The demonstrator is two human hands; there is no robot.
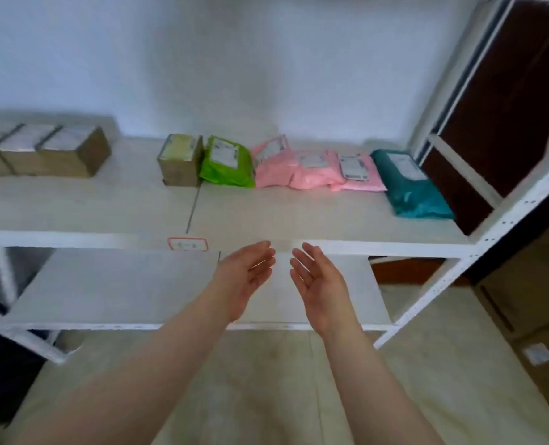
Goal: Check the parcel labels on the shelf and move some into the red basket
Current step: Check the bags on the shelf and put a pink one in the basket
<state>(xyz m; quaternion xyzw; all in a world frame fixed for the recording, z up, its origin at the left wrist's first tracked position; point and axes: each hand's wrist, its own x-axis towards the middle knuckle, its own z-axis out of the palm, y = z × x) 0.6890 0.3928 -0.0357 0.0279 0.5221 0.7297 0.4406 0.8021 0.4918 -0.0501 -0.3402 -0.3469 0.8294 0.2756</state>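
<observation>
2 bare hands — left hand (pixel 245 277), right hand (pixel 319 285) — flat-palmed, glossy poly parcels (pixel 314 170)

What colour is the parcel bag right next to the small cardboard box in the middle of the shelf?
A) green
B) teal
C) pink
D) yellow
A: the green bag leans right against the small cardboard box; the pink bags and the teal bag lie farther right.
</observation>
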